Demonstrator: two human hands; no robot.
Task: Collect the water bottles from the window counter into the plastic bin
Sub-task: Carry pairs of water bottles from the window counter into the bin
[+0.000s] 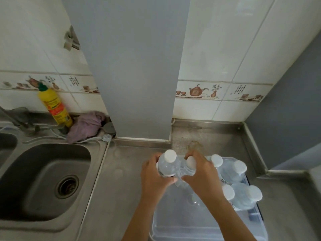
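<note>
Sitting nearest the camera on the steel table (121, 197) is the clear rectangular plastic bin (182, 225), with four clear white-capped water bottles (241, 188) standing upright along its right side. Just above its far-left corner, the left hand (154, 176) is wrapping its fingers around another clear white-capped bottle (167, 166), and the right hand (199, 173) is gripping a second one (188, 166) right beside it. Further back, a stainless sink (43, 185), a yellow green-capped squeeze bottle (54, 106) and a crumpled purple cloth (86, 126) are sitting by the tiled wall.

Single head view, wide-angle; looks steeply down and forward, close over tabletop (121, 180), toward tiled wall (217, 49).
</note>
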